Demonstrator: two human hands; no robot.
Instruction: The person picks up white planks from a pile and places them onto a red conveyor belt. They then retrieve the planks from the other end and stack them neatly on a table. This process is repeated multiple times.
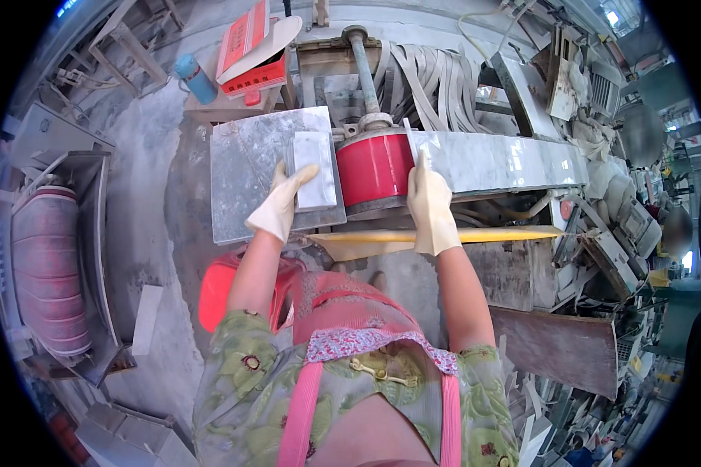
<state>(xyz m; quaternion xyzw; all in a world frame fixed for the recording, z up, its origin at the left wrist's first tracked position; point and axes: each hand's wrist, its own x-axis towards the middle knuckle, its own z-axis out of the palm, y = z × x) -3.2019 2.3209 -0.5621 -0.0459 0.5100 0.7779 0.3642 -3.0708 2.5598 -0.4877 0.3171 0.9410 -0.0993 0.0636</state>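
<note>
Both my hands wear cream rubber gloves. My left hand (283, 198) rests at the left edge of a small stack of white rectangular tiles (314, 159), its thumb over the top. The stack lies on a flat grey metal plate (245, 171). Right of the plate sits a glossy red drum (375, 166) on a machine with an upright metal shaft (363, 74). Against the drum's right side, my right hand (431, 198) is closed round a thin pale strip (410, 138), seen edge-on; its lower part is hidden by the glove.
A long grey metal bed (506, 162) runs right from the drum. A yellow bar (506, 233) crosses in front of me. Beyond are grey belts (436, 86), a red box (253, 62) and a blue bottle (195, 78). Another red roller (51, 268) stands far left; scrap boards (561, 350) lie right.
</note>
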